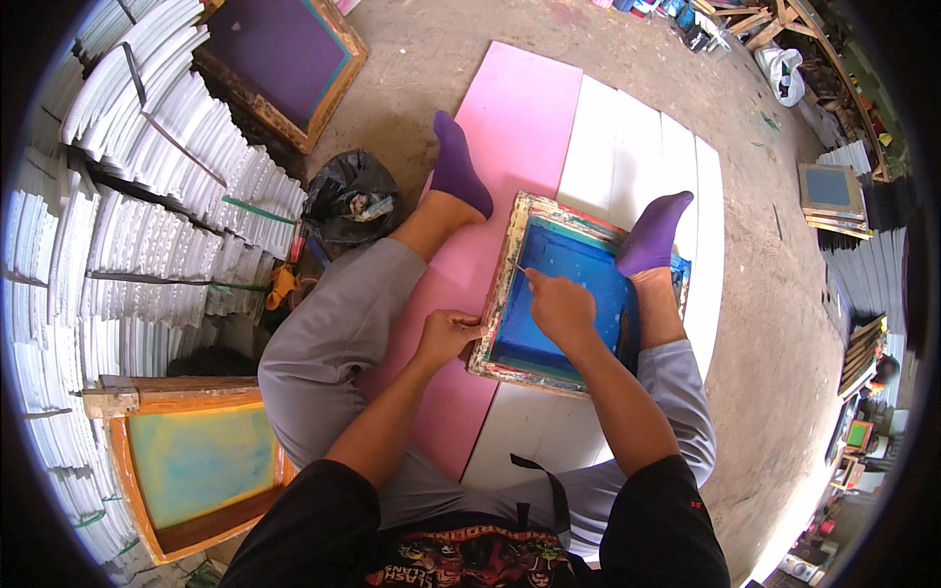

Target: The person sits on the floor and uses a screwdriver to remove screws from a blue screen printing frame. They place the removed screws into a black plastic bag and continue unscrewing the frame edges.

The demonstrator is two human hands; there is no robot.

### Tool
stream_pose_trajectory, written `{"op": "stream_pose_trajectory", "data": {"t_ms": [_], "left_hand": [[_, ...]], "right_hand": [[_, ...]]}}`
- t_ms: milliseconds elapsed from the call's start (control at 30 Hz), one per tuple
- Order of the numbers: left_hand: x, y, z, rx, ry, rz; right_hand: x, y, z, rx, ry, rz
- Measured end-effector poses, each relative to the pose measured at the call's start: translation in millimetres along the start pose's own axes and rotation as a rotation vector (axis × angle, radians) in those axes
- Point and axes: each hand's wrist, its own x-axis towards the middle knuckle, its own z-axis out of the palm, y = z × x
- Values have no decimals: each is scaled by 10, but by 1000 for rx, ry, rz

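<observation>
A screen printing frame point(493, 338) with paint-crusted wooden edges lies between my legs, its blue mesh point(578, 245) facing up. My left hand point(449, 335) is closed on the frame's left edge, thumb and fingers pinching the wood. Over the mesh, my right hand point(562, 309) is closed in a pinch on a thin pale stick-like tool point(521, 267). The tool's tip is at the mesh's left border; its exact kind is too small to make out. My right foot in a purple sock point(655, 235) overlaps the frame's far right corner.
Beneath me are a pink board point(515, 108) and white boards point(637, 127) on concrete. Stacked white sheets point(147, 235) line the left. Nearby are a black plastic bag point(353, 196), a yellow-green screen frame point(201, 461) and a purple screen frame point(279, 59). Smaller frames point(833, 191) sit right.
</observation>
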Motion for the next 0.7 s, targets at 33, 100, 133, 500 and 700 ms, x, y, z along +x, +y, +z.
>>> {"op": "stream_pose_trajectory", "data": {"t_ms": [33,100,133,500,700], "left_hand": [[3,0,1,-16,-2,-11],[7,-9,-1,-26,0,-10],[9,-10,1,-21,3,2],[32,-139,11,-31,15,33],[62,-138,55,-3,28,31]], "right_hand": [[-1,-4,-12,-3,0,-9],[-6,-15,-37,-9,0,-28],[-8,-14,-41,-8,-1,-27],[17,-74,-29,-108,-25,-90],[147,266,142,139,4,-164]]}}
